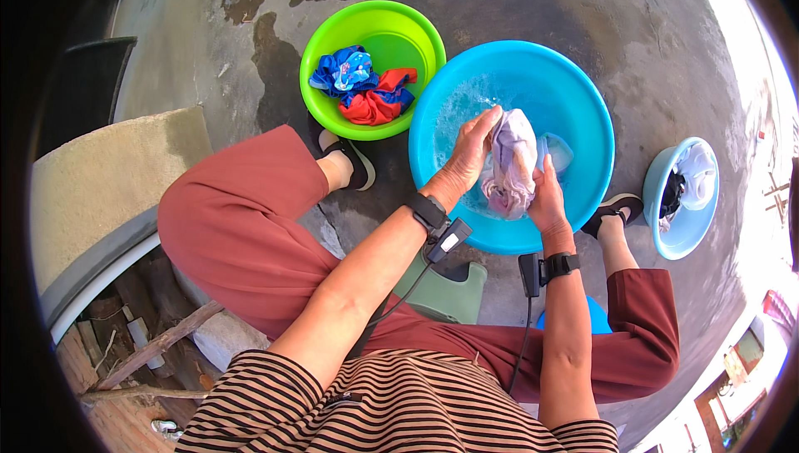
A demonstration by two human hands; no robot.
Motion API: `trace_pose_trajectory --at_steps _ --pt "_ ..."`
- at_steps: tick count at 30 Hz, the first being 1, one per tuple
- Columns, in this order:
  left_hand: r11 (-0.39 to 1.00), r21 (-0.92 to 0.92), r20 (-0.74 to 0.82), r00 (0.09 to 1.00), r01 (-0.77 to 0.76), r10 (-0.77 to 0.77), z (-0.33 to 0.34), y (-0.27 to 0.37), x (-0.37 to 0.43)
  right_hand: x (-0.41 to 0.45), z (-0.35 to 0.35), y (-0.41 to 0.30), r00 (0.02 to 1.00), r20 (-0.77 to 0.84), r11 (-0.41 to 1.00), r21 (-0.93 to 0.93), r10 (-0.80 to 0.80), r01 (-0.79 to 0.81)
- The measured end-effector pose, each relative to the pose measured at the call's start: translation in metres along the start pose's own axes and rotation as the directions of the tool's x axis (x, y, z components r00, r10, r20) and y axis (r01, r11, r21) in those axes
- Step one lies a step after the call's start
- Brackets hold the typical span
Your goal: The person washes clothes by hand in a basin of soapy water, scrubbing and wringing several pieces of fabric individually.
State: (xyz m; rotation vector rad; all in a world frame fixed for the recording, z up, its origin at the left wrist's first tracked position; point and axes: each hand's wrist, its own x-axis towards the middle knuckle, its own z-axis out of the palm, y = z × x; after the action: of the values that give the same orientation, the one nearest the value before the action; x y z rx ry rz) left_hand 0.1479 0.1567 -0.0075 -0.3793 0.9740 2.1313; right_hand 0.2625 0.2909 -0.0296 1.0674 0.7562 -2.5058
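Between both palms I hold a bunched, wet-looking pale lilac cloth (515,153) over a large blue plastic basin (562,72). My left hand (468,150) grips its left side, with the fingers mostly hidden behind the cloth. On its lower right, my right hand (549,197) presses with the thumb pointing up. Sudsy water (465,110) lies in the basin. A pale, light-blue piece of cloth (554,152) sits in the water just behind my right hand. What the cloth is as a garment cannot be told.
A lime-green basin (418,35) touching the blue one holds blue clothing (349,72) and red-and-blue clothing (374,103). At right, a small light-blue basin (680,244) contains white and black cloth. A green plastic stool (440,291) stands below my forearms. Wooden sticks (156,347) lie lower left.
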Motion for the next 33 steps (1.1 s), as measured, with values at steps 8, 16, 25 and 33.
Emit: trace_pose_trajectory --at_steps 8,16,25,33 --pt "0.767 0.586 0.234 0.961 -0.261 0.149 0.016 0.027 -0.025 -0.028 0.051 0.010 0.958 0.041 0.938 -0.197 -0.284 0.286" --pt "0.793 0.464 0.352 0.903 -0.396 0.245 0.033 0.046 -0.057 -0.054 0.053 -0.010 0.834 0.135 0.714 -0.456 -0.535 0.531" --pt "0.698 0.444 0.480 0.807 -0.562 0.344 0.026 0.066 -0.064 -0.072 0.034 -0.028 0.684 -0.012 0.671 -0.203 -0.730 0.713" --pt "0.384 0.669 0.522 0.770 -0.637 0.368 0.011 0.064 -0.070 -0.103 0.041 -0.070 0.555 -0.002 0.547 -0.173 -0.832 0.819"
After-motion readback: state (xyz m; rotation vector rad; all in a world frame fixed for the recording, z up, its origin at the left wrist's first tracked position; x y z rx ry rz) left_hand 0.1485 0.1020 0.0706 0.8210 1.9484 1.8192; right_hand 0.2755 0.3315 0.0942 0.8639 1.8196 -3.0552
